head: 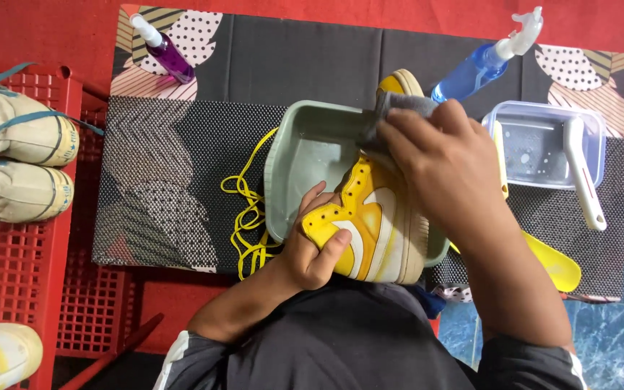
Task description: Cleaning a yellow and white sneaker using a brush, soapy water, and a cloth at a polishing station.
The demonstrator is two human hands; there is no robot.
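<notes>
A yellow and white high-top sneaker (375, 224) lies over a grey-green basin (305, 155) in the middle of a patterned mat. My left hand (313, 245) grips the sneaker's open collar from the left, thumb on the yellow leather. My right hand (442, 155) presses a grey cloth (393, 108) against the toe end of the sneaker, above the basin. Yellow laces (248, 217) lie in a loose heap on the mat, left of the basin.
A purple spray bottle (164, 50) lies at the mat's back left, a blue spray bottle (482, 65) at the back right. A clear tub (536, 123) with a white brush (585, 173) stands right. A yellow tool (554, 263) lies near. Red crates (16, 267) hold worn white shoes (16, 159).
</notes>
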